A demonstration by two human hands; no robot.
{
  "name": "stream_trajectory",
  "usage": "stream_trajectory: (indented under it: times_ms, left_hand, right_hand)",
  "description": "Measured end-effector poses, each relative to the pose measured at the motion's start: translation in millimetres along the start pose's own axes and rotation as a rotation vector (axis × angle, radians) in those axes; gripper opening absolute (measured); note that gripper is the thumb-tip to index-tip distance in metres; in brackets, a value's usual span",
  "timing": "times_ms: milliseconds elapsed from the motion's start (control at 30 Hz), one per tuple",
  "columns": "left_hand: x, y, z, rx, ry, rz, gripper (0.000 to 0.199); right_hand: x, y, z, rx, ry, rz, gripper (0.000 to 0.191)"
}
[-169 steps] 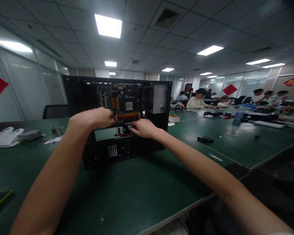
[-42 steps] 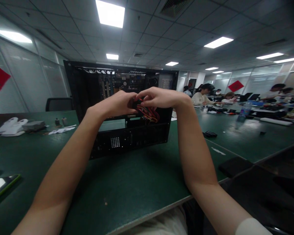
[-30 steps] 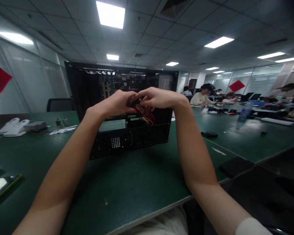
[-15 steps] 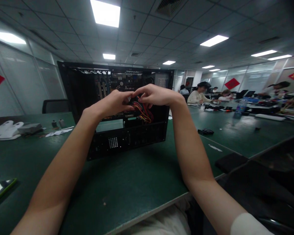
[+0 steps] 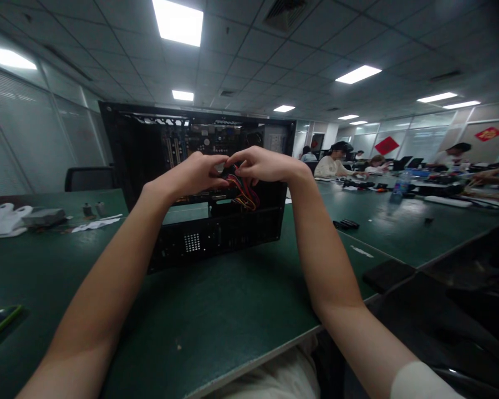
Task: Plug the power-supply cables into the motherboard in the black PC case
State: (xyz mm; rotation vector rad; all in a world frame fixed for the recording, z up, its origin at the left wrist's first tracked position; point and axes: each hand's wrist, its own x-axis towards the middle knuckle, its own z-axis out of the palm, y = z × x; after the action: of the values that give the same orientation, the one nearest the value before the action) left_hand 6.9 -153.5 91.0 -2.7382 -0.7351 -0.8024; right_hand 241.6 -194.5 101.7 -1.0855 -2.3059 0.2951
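Cables (image 5: pixel 246 195) curve in a thin-stranded, multicoloured bundle.

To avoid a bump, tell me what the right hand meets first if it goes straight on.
Likely the left hand; its fingers lie straight ahead of the right hand, though depth is unclear.

The left arm (image 5: pixel 97 288) stretches forward and inward, the left hand (image 5: pixel 191 174) with its thumb parted below the index finger. The right arm (image 5: pixel 326 244) rises from a bent elbow, then folds inward at the wrist; the right hand (image 5: pixel 260 164) curls fingertip-close to the left (how firmly either grips, I can't see).
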Motion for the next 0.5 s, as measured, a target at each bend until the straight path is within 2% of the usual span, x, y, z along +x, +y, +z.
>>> stream_trajectory:
  times_ms: [200, 500]
  left_hand:
    - [-1.0, -5.3, 2.7, 0.036, -0.010, 0.035, 0.044]
    - [-3.1, -9.6, 3.7, 0.070, -0.081, -0.013, 0.052]
  right_hand:
    - [5.2, -0.1, 5.8, -0.024, -0.008, -0.028, 0.035]
    - [6.8, -4.1, 10.9, -0.080, 0.023, -0.079, 0.031]
